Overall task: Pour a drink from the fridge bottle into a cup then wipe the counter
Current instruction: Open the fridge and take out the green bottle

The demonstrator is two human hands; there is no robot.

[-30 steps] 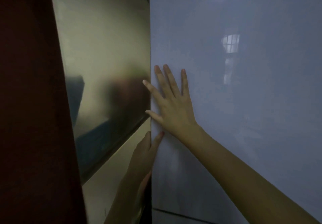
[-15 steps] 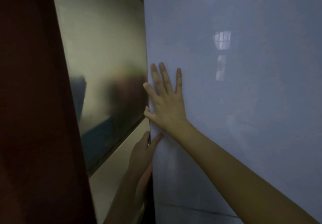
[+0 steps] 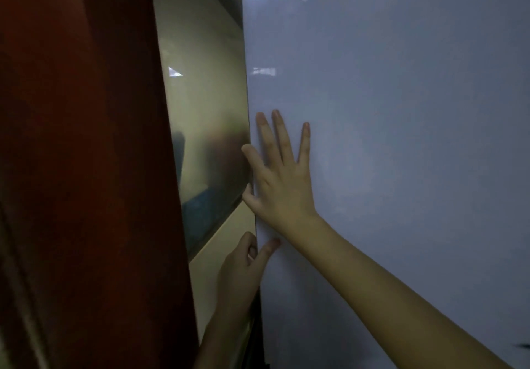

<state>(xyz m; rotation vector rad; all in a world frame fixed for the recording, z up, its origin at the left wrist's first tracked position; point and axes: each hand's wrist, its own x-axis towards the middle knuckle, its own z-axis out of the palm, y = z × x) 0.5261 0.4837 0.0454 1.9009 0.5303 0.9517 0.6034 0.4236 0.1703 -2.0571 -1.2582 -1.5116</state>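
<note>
On the upright fridge door point(image 3: 401, 139), right hand point(image 3: 282, 185) lies flat, left hand point(image 3: 241, 274) grips its edge.

Right hand point(image 3: 282, 179) spread flat, arm extended; left hand point(image 3: 239, 271) below, fingers curled

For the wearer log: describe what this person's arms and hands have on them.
Both arms are bare to the picture's edge: no sleeves. The right hand and left hand show no gloves, rings, watch or bracelets. Dim light beside the fridge door hides finer detail.
</note>
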